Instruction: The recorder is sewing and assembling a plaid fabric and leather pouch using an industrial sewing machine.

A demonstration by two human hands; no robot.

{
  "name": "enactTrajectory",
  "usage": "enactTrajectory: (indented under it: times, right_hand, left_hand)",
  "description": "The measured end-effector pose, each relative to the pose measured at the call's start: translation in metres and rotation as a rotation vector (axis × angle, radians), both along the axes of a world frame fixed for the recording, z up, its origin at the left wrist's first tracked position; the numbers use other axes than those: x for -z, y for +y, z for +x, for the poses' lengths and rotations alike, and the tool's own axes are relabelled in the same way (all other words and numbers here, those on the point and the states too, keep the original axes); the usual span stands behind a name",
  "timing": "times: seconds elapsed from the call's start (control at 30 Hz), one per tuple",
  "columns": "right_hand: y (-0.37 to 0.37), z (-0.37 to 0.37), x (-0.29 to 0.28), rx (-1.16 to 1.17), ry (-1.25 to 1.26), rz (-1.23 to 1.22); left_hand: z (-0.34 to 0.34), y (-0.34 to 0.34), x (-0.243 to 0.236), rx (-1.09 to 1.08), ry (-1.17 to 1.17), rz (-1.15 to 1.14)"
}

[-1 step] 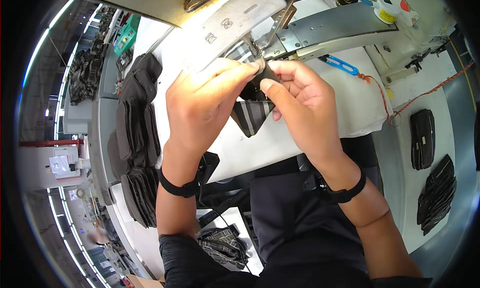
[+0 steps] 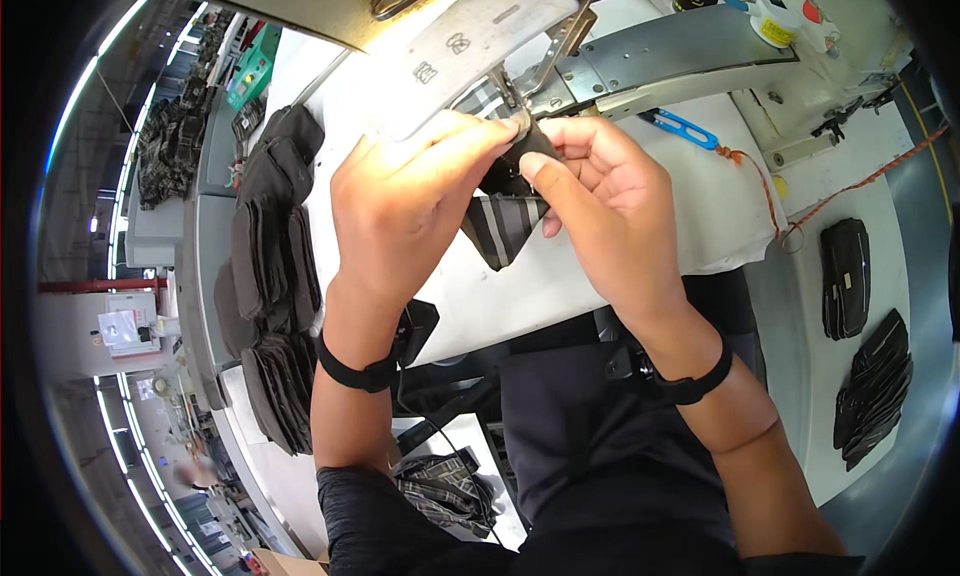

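Striped dark fabric piece is held between both hands, just near of the sewing machine's needle area, its striped corner hanging toward the person. Nearest, left of the lap, a bundle of plaid cloth lies on a white surface below the table. Black wristbands circle both wrists, the left one and the right one. On the right, two dark fabric stacks lie one beyond the other. Along the left side of the white table run piles of folded dark cloth. The left hand pinches the piece's far edge, thumb and fingertips closed together; the right hand presses its thumb on the piece, with the other fingers curled, some hidden. Just right of that hand, farther off, lie blue thread snips tied to an orange cord. Beyond the hands stands the sewing machine, its pale plate lit. Far left sits a green box.
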State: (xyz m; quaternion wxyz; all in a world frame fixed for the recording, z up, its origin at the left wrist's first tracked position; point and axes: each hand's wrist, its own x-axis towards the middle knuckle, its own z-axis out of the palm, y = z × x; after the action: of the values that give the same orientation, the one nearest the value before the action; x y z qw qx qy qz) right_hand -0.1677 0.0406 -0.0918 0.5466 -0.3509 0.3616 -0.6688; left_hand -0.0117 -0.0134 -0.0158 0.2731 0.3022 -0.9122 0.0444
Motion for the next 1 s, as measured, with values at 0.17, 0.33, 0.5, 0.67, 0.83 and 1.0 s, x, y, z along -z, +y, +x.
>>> enactTrajectory:
  times: [0.17, 0.33, 0.5, 0.67, 0.83, 1.0]
  right_hand:
    - [-0.004, 0.005, -0.002, 0.081, 0.011, -0.017]
    - [0.000, 0.022, -0.001, 0.196, 0.197, 0.014]
    - [0.009, 0.008, 0.010, 0.120, 0.122, -0.039]
    - [0.011, 0.005, 0.012, 0.075, 0.080, -0.033]
    - [0.012, 0.008, 0.011, 0.109, 0.044, -0.085]
    - [0.003, 0.009, 0.009, 0.130, 0.168, -0.063]
  left_hand:
    - [-0.001, -0.004, 0.008, 0.041, 0.045, 0.056]
    - [0.007, -0.001, 0.024, -0.056, 0.127, 0.085]
    - [0.008, -0.009, -0.025, 0.104, -0.229, -0.147]
    - [0.016, -0.014, -0.029, 0.129, -0.230, 0.126]
    - [0.025, -0.023, -0.024, 0.163, -0.160, 0.173]
    - [0.023, -0.030, -0.031, 0.219, -0.308, 0.045]
